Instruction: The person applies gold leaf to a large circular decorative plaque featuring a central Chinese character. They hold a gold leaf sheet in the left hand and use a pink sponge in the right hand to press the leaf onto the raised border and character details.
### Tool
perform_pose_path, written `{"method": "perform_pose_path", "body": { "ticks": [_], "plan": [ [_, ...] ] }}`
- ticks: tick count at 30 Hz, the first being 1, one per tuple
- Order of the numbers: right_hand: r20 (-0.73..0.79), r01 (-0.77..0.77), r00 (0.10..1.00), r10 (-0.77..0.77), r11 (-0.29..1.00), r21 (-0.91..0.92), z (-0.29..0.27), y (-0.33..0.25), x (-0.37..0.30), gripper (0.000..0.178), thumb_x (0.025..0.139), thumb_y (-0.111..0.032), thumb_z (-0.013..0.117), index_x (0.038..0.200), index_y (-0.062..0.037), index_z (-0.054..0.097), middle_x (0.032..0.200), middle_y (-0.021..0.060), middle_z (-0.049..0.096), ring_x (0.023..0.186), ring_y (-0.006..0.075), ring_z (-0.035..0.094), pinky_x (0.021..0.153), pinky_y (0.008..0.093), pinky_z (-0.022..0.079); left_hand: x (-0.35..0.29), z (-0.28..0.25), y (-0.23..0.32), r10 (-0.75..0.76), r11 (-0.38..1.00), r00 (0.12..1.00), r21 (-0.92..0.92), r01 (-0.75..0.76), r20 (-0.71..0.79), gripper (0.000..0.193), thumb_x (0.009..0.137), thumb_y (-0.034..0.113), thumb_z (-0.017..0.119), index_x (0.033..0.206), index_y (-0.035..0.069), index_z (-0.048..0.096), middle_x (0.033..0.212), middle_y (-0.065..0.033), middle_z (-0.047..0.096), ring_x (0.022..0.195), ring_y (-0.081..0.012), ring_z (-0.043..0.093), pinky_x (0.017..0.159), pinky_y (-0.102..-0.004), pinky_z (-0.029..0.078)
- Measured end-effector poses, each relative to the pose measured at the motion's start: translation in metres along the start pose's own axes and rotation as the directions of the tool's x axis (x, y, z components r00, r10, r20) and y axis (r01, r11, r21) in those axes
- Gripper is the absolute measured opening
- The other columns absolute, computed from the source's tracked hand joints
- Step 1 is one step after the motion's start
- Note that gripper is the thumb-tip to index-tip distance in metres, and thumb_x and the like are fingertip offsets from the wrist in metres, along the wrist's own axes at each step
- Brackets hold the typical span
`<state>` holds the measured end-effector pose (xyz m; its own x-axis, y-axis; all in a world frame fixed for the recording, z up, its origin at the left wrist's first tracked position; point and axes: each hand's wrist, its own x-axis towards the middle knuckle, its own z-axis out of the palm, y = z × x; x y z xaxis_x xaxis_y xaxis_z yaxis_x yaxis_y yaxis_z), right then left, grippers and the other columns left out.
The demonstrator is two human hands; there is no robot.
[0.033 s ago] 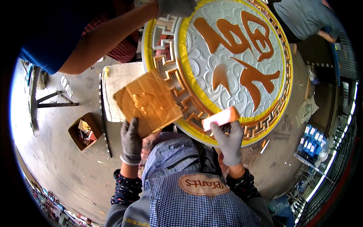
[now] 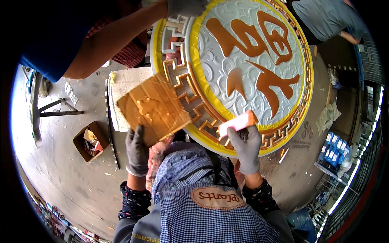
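My gloved left hand [image 2: 137, 152] grips the lower edge of a square piece of cardboard [image 2: 166, 115], its thumb on the upper face. Wet-looking golden-brown paint [image 2: 148, 107] lies in blobs in the cardboard's middle. Pinched in my gloved right hand [image 2: 246, 150] is a small sponge-like block, pale pink-white with orange on its end [image 2: 238, 122]. Both are held over the near rim of a large round relief panel [image 2: 214, 81], apart from each other. The panel has a silver scrollwork centre, copper-coloured characters [image 2: 245, 40], yellow bands and a key-pattern border [image 2: 190, 91], partly copper.
Another person's grey-gloved hand [image 2: 186, 6] rests at the panel's far left rim. A second person [image 2: 324, 18] stands at far right. An open carton [image 2: 91, 141] of scraps, a metal stand [image 2: 60, 107] and a rack with blue packs [image 2: 334, 150] stand around.
The cardboard and my left hand have shifted slightly left. The block in my right hand has moved a little up and to the right. The grip of both hands is unchanged.
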<state>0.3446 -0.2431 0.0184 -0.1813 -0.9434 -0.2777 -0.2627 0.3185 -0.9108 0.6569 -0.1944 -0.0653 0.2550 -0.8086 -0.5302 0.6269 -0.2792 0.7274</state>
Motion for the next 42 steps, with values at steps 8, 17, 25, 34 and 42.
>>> {"method": "perform_pose_path", "body": {
  "ticks": [8,17,25,34,42],
  "plan": [
    [-0.065,0.041,0.997,-0.043,0.999,-0.029,0.031,0.017,0.054,0.024,0.092,-0.011,0.082,0.106,0.0027,0.067,0.088,0.0056,0.075,0.072,0.0093,0.069,0.066,0.0273,0.056,0.031,-0.026,0.018,0.098,0.994,0.993,0.060,-0.094,-0.070,0.047,0.110,0.027,0.059,0.149,0.003,0.051,0.140,-0.0082,0.064,0.124,-0.0204,0.065,0.104,-0.0374,0.055],
    [-0.057,0.085,0.993,-0.103,0.962,-0.259,0.057,0.009,0.081,0.032,0.086,-0.019,0.087,0.103,0.0007,0.067,0.084,0.0093,0.075,0.069,0.0163,0.071,0.066,0.0315,0.056,0.038,-0.030,0.018,0.031,0.998,0.995,0.049,-0.026,-0.096,0.047,0.110,0.030,0.061,0.147,0.002,0.053,0.134,-0.0077,0.066,0.121,-0.0192,0.066,0.098,-0.0363,0.057],
    [-0.073,0.052,0.994,-0.077,0.952,-0.301,0.057,0.016,0.073,0.022,0.092,-0.011,0.083,0.102,0.0017,0.068,0.080,0.0006,0.069,0.066,0.0060,0.060,0.062,0.0254,0.050,0.037,-0.049,0.009,0.058,0.988,0.998,0.144,-0.052,-0.038,0.053,0.110,0.025,0.059,0.156,0.002,0.045,0.148,-0.0099,0.059,0.131,-0.0206,0.061,0.111,-0.0379,0.050],
    [-0.193,-0.030,0.981,-0.035,0.946,-0.324,0.021,0.030,0.039,0.028,0.087,-0.018,0.087,0.094,0.0013,0.069,0.081,0.0083,0.074,0.068,0.0132,0.068,0.066,0.0304,0.054,0.038,-0.036,0.014,0.040,0.999,0.997,0.014,-0.040,-0.061,0.050,0.110,0.024,0.059,0.153,0.002,0.047,0.143,-0.0098,0.061,0.128,-0.0204,0.062,0.107,-0.0383,0.052],
    [-0.205,0.072,0.969,-0.137,0.953,-0.294,0.027,0.023,0.046,0.033,0.084,-0.022,0.090,0.095,0.0008,0.068,0.075,0.0083,0.070,0.064,0.0136,0.066,0.063,0.0303,0.053,0.043,-0.056,0.010,0.134,0.933,0.991,0.335,-0.127,0.004,0.049,0.110,0.027,0.059,0.150,0.000,0.049,0.139,-0.0086,0.062,0.124,-0.0188,0.063,0.105,-0.0370,0.052]
  ]
}}
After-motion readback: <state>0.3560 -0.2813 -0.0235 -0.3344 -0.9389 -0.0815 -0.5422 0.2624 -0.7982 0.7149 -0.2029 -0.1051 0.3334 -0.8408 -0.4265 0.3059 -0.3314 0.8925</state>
